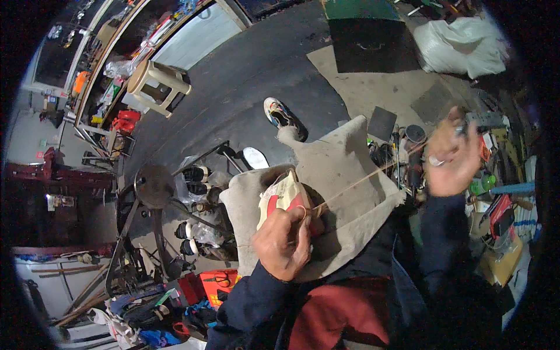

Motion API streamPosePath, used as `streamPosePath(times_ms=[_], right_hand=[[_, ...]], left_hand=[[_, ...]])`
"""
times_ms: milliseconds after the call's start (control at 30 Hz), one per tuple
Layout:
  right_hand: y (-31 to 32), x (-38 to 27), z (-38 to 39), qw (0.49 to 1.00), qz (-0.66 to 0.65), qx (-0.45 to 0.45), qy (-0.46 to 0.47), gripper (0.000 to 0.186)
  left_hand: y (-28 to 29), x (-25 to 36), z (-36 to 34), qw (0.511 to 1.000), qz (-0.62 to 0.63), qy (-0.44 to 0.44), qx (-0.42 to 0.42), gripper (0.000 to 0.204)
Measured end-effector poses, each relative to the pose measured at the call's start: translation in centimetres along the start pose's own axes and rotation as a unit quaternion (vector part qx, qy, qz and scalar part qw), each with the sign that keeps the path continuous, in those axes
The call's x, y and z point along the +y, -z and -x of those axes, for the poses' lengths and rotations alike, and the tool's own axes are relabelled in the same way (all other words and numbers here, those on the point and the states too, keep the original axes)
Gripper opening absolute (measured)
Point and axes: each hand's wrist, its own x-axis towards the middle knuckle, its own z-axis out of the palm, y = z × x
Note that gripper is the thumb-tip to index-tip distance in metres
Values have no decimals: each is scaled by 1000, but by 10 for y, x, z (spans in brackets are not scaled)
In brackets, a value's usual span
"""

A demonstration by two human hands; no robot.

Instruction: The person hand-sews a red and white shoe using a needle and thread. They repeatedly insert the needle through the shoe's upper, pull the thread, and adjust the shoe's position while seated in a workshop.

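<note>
On the grey cloth over my lap lies a cream and red shoe; its lower part is hidden behind my fingers. My left hand is closed on the shoe's near end, thumb and forefinger pinched together. A thin tan thread stretches taut from beside that hand up to the right. My right hand, smeared by motion, is raised off the cloth at the thread's other end, with its fingers curled. Something small and metallic shows near its fingertips, too blurred to name.
Tools and odds and ends crowd the right side below a black box and a white sack. A metal stand and several shoes are at left. A plastic stool stands farther off; scissors lie near my left forearm.
</note>
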Motion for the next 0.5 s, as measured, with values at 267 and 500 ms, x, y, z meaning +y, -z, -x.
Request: streamPosePath(times_ms=[267, 500], right_hand=[[12, 18, 25, 950, 291, -87, 76, 40], [-16, 76, 93, 755, 492, -367, -231, 33]], left_hand=[[11, -7, 4, 996, 88, 4, -5, 12], [49, -50, 30, 960, 171, 51, 215, 49]])
